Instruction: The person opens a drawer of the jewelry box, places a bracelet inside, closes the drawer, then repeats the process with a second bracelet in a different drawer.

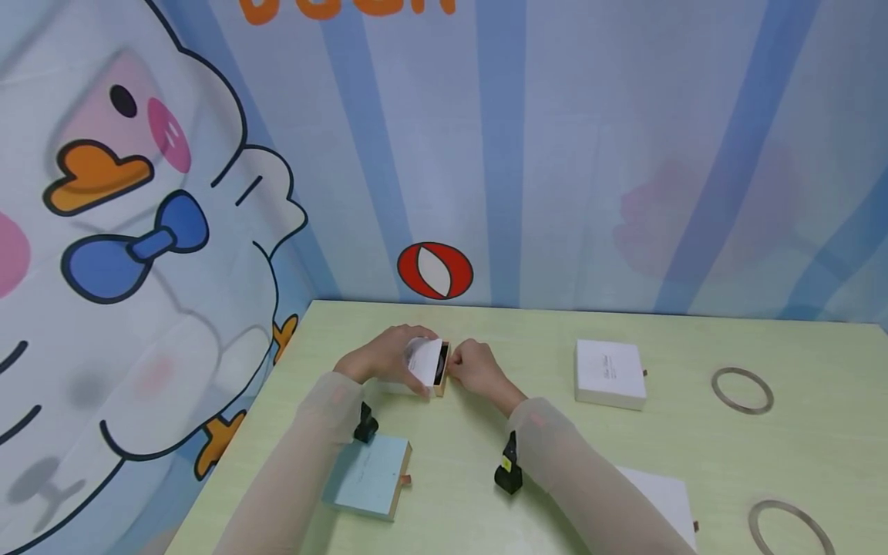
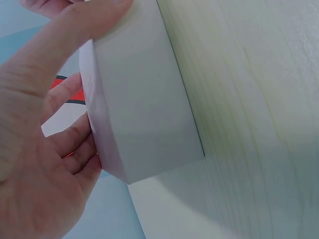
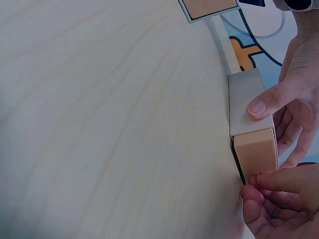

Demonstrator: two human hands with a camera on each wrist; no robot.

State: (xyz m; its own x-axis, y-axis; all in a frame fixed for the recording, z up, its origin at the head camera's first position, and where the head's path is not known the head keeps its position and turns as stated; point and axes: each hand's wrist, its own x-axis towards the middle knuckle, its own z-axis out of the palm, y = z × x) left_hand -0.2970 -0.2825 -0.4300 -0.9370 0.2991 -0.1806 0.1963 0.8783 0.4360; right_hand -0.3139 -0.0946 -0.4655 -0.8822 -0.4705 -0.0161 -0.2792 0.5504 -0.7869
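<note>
A small white drawer box [image 1: 425,356] lies near the table's back edge, its tan inner drawer [image 3: 255,152] slid partway out on the right. Dark contents show in the gap in the head view. My left hand [image 1: 388,353] grips the white sleeve, thumb on the near side [image 2: 144,94] and fingers around the far side. At the drawer's front, my right hand [image 1: 479,368] pinches a small pull tab [image 3: 258,174] between thumb and forefinger. Most of the tab is hidden by the fingertips.
Nearer me on the left lies a light blue box [image 1: 368,474] with a brown tab. To the right are a white box [image 1: 609,374] and another white box [image 1: 659,497], partly behind my right sleeve. Two grey rings [image 1: 752,410] lie at the far right. A printed backdrop [image 1: 555,154] stands behind the table.
</note>
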